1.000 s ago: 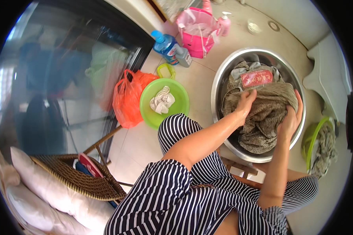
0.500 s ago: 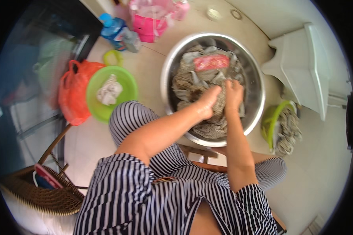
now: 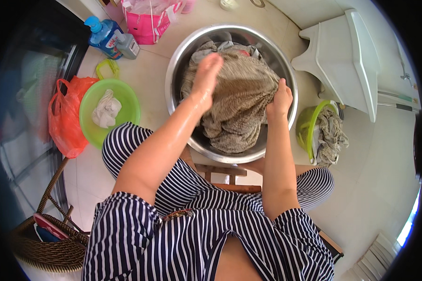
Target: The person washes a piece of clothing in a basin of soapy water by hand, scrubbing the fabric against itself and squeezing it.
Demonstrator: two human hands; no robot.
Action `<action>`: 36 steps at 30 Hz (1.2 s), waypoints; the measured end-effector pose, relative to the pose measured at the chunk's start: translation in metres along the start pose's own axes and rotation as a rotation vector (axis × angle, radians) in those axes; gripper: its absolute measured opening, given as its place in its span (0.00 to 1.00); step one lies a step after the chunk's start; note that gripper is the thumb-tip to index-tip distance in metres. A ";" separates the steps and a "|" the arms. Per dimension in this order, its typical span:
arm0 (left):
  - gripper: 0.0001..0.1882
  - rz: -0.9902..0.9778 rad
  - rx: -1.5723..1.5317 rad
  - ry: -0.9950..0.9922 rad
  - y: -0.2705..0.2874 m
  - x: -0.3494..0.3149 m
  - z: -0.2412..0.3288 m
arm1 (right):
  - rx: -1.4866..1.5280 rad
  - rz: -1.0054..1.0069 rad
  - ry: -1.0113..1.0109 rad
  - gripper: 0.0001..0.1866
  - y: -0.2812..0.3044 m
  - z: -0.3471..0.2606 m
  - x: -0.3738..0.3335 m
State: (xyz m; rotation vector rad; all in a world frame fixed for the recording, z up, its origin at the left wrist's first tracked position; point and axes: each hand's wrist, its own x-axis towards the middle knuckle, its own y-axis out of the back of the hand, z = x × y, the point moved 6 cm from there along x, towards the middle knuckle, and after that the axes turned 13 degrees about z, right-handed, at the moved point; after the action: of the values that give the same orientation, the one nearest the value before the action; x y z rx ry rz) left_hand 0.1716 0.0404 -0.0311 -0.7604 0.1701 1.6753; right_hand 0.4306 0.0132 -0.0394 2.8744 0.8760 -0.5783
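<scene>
A wet, brownish-grey patterned cloth [image 3: 241, 93] is spread between my two hands over a round metal basin [image 3: 174, 70]. My left hand [image 3: 205, 82] is at the cloth's left side, its fingers long and slightly blurred, pinching the upper edge. On the other side my right hand [image 3: 280, 99] is closed round a gathered edge, where folds run inward. More grey laundry [image 3: 201, 51] lies beneath, mostly covered. Only a sliver of something red [image 3: 244, 52] shows behind the cloth's upper edge.
Left of the basin are a green basin [image 3: 132, 105] with a white cloth [image 3: 107, 110], a red plastic bag [image 3: 70, 122], a blue pump bottle [image 3: 103, 40] and a pink bag [image 3: 147, 25]. To the right stand a green bucket [image 3: 307, 129] of laundry and a white plastic stand [image 3: 337, 61].
My hands have moved apart and pulled the cloth out wide between them. It now covers most of the red piece that lay on the laundry. The whole view has shifted slightly.
</scene>
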 end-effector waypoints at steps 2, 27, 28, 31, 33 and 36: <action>0.39 0.034 -0.061 0.277 0.006 -0.002 -0.043 | -0.192 -0.020 0.131 0.15 -0.009 0.012 -0.024; 0.20 0.073 -0.102 0.602 -0.027 -0.039 -0.126 | -1.064 -0.091 0.593 0.14 -0.021 0.030 -0.060; 0.20 -0.023 -0.203 0.638 -0.027 -0.040 -0.110 | -0.960 -0.126 0.700 0.14 -0.028 0.022 -0.083; 0.20 -0.457 -0.699 0.719 -0.011 -0.031 -0.108 | -0.740 -0.470 0.919 0.12 -0.053 -0.006 -0.211; 0.18 -0.335 -0.645 0.643 -0.011 -0.044 -0.107 | -0.697 -0.594 1.055 0.09 -0.044 -0.005 -0.223; 0.16 -0.057 -0.099 0.451 -0.020 -0.034 -0.110 | -0.762 -0.309 1.039 0.11 -0.019 0.011 -0.137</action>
State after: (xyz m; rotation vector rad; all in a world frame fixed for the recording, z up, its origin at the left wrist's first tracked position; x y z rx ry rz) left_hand 0.2348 -0.0375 -0.0915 -1.2011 0.3780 1.4457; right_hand 0.3116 -0.0446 0.0023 2.1694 1.2497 1.1157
